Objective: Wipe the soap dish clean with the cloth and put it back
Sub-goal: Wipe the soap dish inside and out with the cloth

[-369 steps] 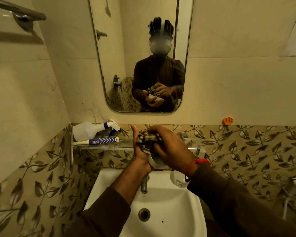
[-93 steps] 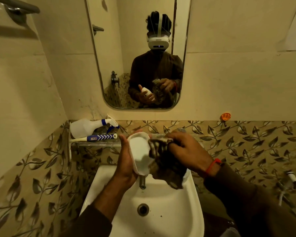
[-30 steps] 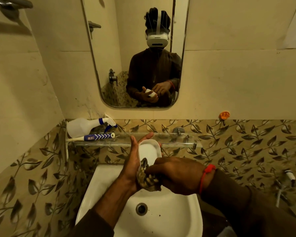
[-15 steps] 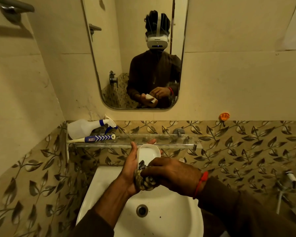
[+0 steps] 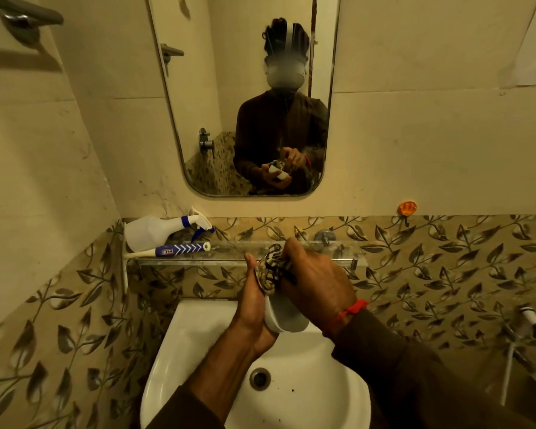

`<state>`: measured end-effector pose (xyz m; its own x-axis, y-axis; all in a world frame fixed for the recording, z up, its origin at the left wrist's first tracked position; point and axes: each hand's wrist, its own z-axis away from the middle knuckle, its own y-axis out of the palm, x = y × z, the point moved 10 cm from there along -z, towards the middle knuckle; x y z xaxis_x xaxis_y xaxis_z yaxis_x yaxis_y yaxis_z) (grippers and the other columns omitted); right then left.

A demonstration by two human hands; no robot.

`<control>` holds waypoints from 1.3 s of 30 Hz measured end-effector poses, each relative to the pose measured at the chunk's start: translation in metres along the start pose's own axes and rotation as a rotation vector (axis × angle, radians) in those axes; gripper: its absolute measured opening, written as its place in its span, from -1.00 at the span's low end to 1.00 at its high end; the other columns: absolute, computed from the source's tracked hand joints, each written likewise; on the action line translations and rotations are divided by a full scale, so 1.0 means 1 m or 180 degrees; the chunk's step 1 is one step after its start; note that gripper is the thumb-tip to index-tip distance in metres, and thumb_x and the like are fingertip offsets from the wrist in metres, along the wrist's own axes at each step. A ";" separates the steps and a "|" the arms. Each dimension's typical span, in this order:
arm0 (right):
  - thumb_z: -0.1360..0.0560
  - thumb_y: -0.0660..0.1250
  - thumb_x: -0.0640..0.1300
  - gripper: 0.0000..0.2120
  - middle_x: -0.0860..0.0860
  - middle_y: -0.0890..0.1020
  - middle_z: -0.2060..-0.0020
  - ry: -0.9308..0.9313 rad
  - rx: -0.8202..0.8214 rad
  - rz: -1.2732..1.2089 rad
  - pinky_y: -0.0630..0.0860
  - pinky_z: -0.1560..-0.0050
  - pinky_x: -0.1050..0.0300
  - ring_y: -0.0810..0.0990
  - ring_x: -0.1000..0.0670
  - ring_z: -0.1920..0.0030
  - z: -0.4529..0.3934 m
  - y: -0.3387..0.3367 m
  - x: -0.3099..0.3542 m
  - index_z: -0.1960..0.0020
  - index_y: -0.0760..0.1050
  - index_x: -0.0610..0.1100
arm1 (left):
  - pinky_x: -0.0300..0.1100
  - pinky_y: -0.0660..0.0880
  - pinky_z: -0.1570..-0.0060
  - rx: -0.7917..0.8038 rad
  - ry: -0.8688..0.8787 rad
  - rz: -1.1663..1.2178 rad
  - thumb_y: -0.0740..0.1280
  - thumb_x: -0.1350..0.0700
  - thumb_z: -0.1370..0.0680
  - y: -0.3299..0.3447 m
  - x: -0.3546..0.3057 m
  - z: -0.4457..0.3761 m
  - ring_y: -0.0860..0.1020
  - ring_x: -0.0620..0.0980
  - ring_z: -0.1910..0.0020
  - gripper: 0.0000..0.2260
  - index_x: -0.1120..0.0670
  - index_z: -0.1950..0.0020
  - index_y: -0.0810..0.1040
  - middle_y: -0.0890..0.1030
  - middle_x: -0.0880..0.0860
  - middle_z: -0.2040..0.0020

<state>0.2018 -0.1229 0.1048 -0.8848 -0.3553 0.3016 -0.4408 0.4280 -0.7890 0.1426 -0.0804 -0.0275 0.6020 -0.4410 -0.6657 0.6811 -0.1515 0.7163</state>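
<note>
I hold the white soap dish (image 5: pixel 283 317) upright over the basin. My left hand (image 5: pixel 252 305) grips its left edge from behind, thumb pointing up. My right hand (image 5: pixel 314 281) grips the bunched patterned cloth (image 5: pixel 271 270) and presses it against the dish's far, upper end. Only the dish's lower end shows below my right hand; the rest is hidden by the cloth and fingers.
A white basin (image 5: pixel 198 332) with a drain (image 5: pixel 260 378) lies below my hands. Behind them runs a glass shelf (image 5: pixel 229 257) carrying a spray bottle (image 5: pixel 155 232) and a blue-and-white tube (image 5: pixel 180 250). A mirror (image 5: pixel 229 103) hangs above; an orange hook (image 5: pixel 407 208) is on the right wall.
My right hand has carried the cloth from the dish's lower end up to its top end. The dish's open face, visible before, is now covered by my right hand.
</note>
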 end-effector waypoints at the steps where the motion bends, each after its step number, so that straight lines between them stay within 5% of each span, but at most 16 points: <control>1: -0.52 0.32 -0.01 -0.63 -0.05 0.62 0.04 -0.0004 -0.0067 -0.0186 0.60 0.15 -0.04 0.60 -0.10 0.10 0.000 -0.001 0.001 -0.24 0.25 -0.01 | 0.30 0.33 -0.41 -0.0001 -0.0005 0.0053 0.08 -0.45 -0.51 0.002 0.000 0.001 0.50 0.31 -0.35 -0.26 0.09 -0.35 0.58 0.60 0.29 -0.30; 4: -0.50 0.34 -0.16 -0.58 -0.08 0.63 -0.07 -0.0195 -0.0186 -0.0723 0.61 0.05 -0.01 0.61 -0.09 -0.02 0.001 -0.004 0.006 -0.32 0.32 -0.06 | 0.21 0.34 -0.41 0.0050 -0.0001 0.0130 0.15 -0.41 -0.52 0.008 -0.006 0.005 0.47 0.26 -0.37 -0.30 0.11 -0.37 0.57 0.57 0.28 -0.34; 8: -0.48 0.33 -0.27 -0.66 0.00 0.58 -0.12 -0.0543 0.0128 -0.1281 0.51 -0.03 0.33 0.54 0.08 -0.07 0.007 -0.002 0.010 -0.22 0.39 -0.08 | 0.10 0.55 -0.13 0.0207 0.0075 -0.0195 0.09 -0.37 -0.56 0.008 -0.021 0.011 0.62 0.21 -0.16 -0.36 0.08 -0.32 0.60 0.63 0.25 -0.24; 12: -0.46 0.30 -0.30 -0.73 0.07 0.54 -0.04 -0.0725 0.0652 -0.1597 0.54 0.09 0.26 0.54 0.09 0.00 0.012 0.001 0.009 -0.09 0.36 -0.07 | 0.14 0.49 -0.26 0.0325 0.0182 -0.0283 0.02 -0.31 -0.61 0.013 -0.027 0.014 0.60 0.18 -0.27 -0.45 -0.08 -0.45 0.48 0.59 0.19 -0.35; 17: -0.47 0.28 -0.29 -0.76 0.00 0.51 0.08 -0.1347 0.1266 -0.1060 0.49 0.09 0.04 0.44 0.02 0.09 0.032 0.016 0.031 -0.03 0.34 -0.03 | 0.26 0.30 -0.41 0.0549 0.0207 -0.0510 0.05 -0.35 -0.61 0.017 -0.033 0.014 0.42 0.25 -0.28 -0.48 -0.16 -0.45 0.48 0.48 0.28 -0.31; 22: -0.47 0.37 -0.15 -0.62 -0.12 0.54 0.06 -0.1924 0.1675 0.0259 0.42 0.12 0.06 0.44 -0.04 0.13 0.042 0.018 0.041 -0.24 0.36 -0.08 | 0.17 0.54 -0.16 0.0607 -0.0034 -0.0787 -0.02 -0.39 -0.59 0.026 -0.012 0.022 0.55 0.25 -0.25 -0.46 -0.22 -0.41 0.50 0.57 0.26 -0.30; 25: -0.36 0.49 -0.01 -0.46 -0.08 0.63 0.05 -0.2294 0.1222 0.0974 0.50 0.07 0.04 0.51 -0.07 0.06 0.034 0.005 0.043 -0.25 0.38 -0.08 | 0.29 0.53 -0.20 0.0502 -0.0205 -0.0613 -0.02 -0.41 -0.58 0.026 -0.006 0.024 0.59 0.28 -0.26 -0.41 -0.16 -0.44 0.48 0.56 0.23 -0.37; 29: -0.40 0.34 -0.05 -0.67 -0.03 0.66 0.13 -0.2164 0.0305 0.0795 0.48 0.27 0.15 0.54 -0.07 0.12 0.008 -0.033 0.041 -0.14 0.50 -0.08 | 0.18 0.54 -0.13 0.0291 -0.0367 -0.0443 0.03 -0.43 -0.54 0.022 0.003 0.026 0.65 0.23 -0.08 -0.27 0.09 -0.30 0.63 0.67 0.28 -0.16; 31: -0.38 0.41 -0.03 -0.64 -0.02 0.68 0.06 -0.2182 0.0261 0.1068 0.52 0.26 0.12 0.57 -0.09 0.09 0.008 -0.027 0.040 -0.15 0.51 -0.06 | 0.20 0.51 -0.17 0.0228 -0.0305 -0.0419 0.05 -0.43 -0.53 0.021 0.001 0.025 0.63 0.25 -0.14 -0.28 0.09 -0.21 0.69 0.66 0.29 -0.18; 34: -0.37 0.50 -0.04 -0.56 -0.02 0.68 -0.04 -0.1880 0.0298 0.1219 0.57 0.16 0.02 0.59 -0.11 0.03 0.011 -0.013 0.031 -0.20 0.47 -0.03 | 0.20 0.55 -0.15 0.0204 -0.0072 -0.0586 0.01 -0.44 -0.53 0.019 -0.012 0.021 0.61 0.22 -0.24 -0.30 -0.01 -0.39 0.55 0.62 0.23 -0.29; 39: -0.36 0.50 -0.03 -0.49 -0.04 0.68 0.02 -0.1582 0.0538 0.1258 0.57 0.03 -0.03 0.62 -0.13 0.03 0.021 0.000 0.028 -0.22 0.39 -0.05 | 0.25 0.55 -0.21 0.0142 0.0424 -0.0971 0.02 -0.39 -0.55 0.022 -0.029 0.017 0.62 0.18 -0.25 -0.42 -0.17 -0.43 0.48 0.60 0.13 -0.33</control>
<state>0.1801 -0.1499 0.1020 -0.7821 -0.5570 -0.2796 -0.0311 0.4829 -0.8751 0.1328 -0.0863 0.0115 0.4245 -0.2504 -0.8701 0.8211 -0.2986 0.4865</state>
